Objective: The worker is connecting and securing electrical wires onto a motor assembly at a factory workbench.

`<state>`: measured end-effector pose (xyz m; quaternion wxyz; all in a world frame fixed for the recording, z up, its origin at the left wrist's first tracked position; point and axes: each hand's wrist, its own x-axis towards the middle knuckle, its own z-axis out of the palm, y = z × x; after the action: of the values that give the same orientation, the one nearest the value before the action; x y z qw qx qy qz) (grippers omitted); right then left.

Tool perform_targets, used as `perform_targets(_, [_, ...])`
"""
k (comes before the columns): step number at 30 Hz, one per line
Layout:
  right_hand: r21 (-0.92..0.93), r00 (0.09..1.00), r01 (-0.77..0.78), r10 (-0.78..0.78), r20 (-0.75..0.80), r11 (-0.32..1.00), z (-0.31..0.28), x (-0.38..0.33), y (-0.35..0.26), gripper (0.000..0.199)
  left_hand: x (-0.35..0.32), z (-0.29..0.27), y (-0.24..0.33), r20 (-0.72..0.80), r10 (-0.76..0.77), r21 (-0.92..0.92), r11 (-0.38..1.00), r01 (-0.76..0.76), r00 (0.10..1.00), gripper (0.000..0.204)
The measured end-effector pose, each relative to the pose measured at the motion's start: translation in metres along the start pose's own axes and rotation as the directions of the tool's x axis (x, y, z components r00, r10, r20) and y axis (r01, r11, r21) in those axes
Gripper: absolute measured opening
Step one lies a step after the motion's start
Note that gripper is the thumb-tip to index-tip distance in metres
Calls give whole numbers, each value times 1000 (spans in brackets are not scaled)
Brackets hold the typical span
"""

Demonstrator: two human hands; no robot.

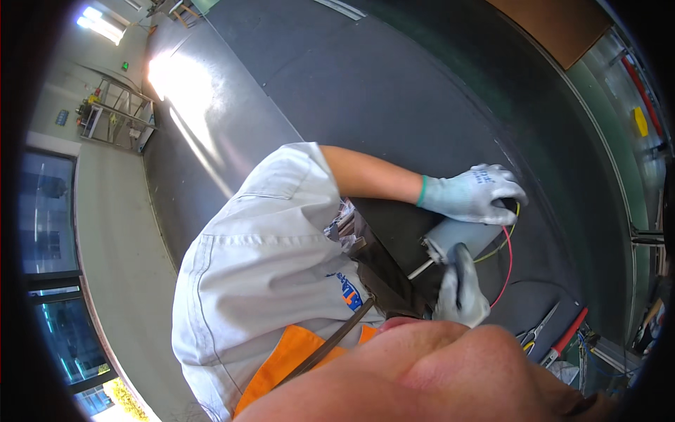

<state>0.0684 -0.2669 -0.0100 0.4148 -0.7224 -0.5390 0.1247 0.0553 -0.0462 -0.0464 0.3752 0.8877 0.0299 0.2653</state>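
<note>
A smooth grey cylindrical housing lies on its side on the dark work surface. My left hand, in a pale knitted glove with a green cuff, curls its fingers over the housing's upper side. From beneath those fingers come a red wire and a yellow-green wire, which loops back beside the housing. My gloved right hand, its fingertips dark with dirt, presses against the near side of the housing with thumb and fingers closed. A short white rod or tube sticks out at the housing's left end.
Scissors and a tool with a red handle lie at the lower right, beside thin blue wires. A brown board stands at the upper right. A metal frame cart stands against the far left wall.
</note>
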Motion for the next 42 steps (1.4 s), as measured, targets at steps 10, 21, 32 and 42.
perform_targets(10, [-117,992,29,-44,-121,993,11,57,29,55,-37,-4,-3,-44,-32,-79,996,29,999,42])
perform_targets(21, [127,908,-410,417,-34,903,4,45,53,58,-73,19,1,-388,-396,-413,882,227,832,34])
perform_targets(32, [700,843,-452,521,133,553,-18,34,33,60,-93,-33,2,-113,-456,-275,868,413,883,42])
perform_targets(42, [815,941,-245,330,70,525,-7,80,13,45,-79,-70,9,335,-611,-528,508,680,717,34])
